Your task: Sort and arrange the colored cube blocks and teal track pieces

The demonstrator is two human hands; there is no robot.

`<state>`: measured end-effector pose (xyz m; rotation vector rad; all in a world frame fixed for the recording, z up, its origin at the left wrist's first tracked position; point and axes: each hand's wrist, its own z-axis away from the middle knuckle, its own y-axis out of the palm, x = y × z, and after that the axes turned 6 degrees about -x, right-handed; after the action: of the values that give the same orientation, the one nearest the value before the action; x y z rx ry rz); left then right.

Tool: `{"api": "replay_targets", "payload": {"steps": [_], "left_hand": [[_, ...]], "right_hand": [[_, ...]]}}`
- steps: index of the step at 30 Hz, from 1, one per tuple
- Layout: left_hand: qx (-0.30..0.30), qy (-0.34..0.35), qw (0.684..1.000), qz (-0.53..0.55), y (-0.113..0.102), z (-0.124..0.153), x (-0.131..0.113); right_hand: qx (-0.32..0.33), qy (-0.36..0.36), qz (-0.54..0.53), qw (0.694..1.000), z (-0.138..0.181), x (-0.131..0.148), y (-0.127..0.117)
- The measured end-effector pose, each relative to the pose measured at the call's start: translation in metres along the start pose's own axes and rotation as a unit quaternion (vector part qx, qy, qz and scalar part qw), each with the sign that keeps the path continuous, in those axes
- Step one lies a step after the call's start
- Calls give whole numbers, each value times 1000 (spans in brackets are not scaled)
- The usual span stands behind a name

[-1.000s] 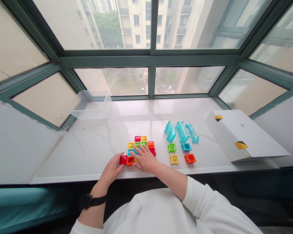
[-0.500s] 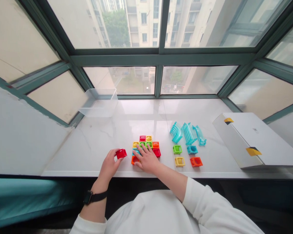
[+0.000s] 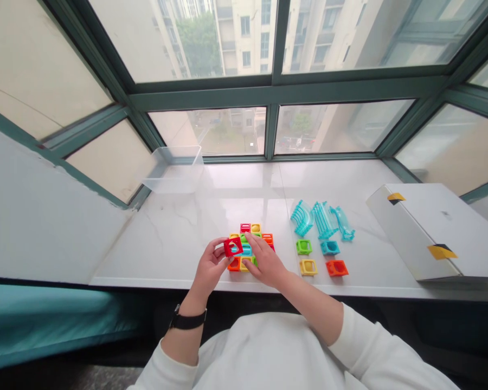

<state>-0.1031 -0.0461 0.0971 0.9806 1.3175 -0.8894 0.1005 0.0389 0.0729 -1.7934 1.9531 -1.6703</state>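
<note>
Between the thumb and fingers of my left hand (image 3: 210,265) is a red hollow block (image 3: 233,247), tilted so its round opening shows. It is held over the left part of a cluster of coloured hollow blocks (image 3: 246,264) on the white sill. My right hand (image 3: 267,261) hovers over or rests on the cluster's right part, fingers apart, fingertips close to the red block. I cannot tell whether they touch it. Part of the cluster is hidden under both hands. Red, yellow, green, blue and orange blocks show in it.
Right of the cluster sit a green block (image 3: 303,247), a blue block (image 3: 330,248), a yellow block (image 3: 308,267) and an orange block (image 3: 337,268). Clear blue track pieces (image 3: 325,221) lie behind them. A white box (image 3: 435,227) stands at right, a transparent bin (image 3: 173,179) at back left.
My left hand has carried the red block rightward over the cluster and turned it. My right hand has shifted off the cluster's left side toward its right. The view has swung slightly.
</note>
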Motion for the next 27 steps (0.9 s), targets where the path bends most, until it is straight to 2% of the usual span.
{"api": "replay_targets", "payload": {"steps": [3,6,11,16,22,27], "left_hand": [[56,-27,997,40,26,5,-3],[98,-29,993,60,52,9,-4],[157,-53,982,92,79,11,-3],[199,-102,967,123,99,13,0],[170,-129,975,66,123,12,3],[128,-111,985,-44,126,11,7]], "right_hand": [[-47,3,-78,996,12,8,-28],[-86,7,-112,990,25,12,-51],[-124,35,-101,987,46,1,-78],[-168,54,-61,982,63,-13,-92],[-185,60,-27,981,72,-13,-93],[-168,20,-23,985,74,-7,-91]]}}
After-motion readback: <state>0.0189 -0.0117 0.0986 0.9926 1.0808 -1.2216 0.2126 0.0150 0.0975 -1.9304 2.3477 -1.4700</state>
